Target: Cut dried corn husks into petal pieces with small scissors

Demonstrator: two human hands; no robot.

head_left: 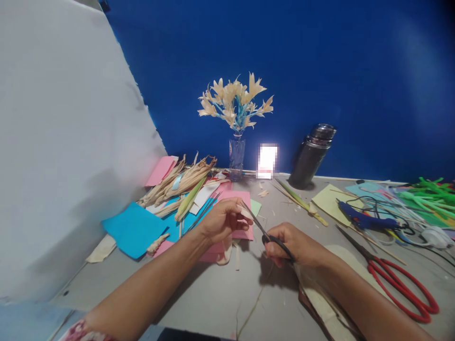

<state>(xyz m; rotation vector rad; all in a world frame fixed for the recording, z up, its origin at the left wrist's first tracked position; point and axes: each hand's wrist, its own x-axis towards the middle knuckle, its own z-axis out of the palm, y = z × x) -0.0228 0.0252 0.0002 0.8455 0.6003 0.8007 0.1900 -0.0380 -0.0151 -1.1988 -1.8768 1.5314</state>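
My left hand (222,220) is closed in a pinch on a small pale strip of corn husk (245,213), held above the table over pink paper (239,196). My right hand (291,246) grips the black handles of small scissors (265,233), whose thin blades point up-left and meet the strip at my left fingertips. A longer pale husk strip (227,253) hangs down below my left hand.
Dried corn husks (177,182), blue paper (133,227) and pink sheets lie at the left. A vase of husk flowers (236,156) and a dark flask (311,156) stand at the back. Red-handled scissors (398,282), a blue glue gun (362,219) and green pipe cleaners (432,196) lie at the right.
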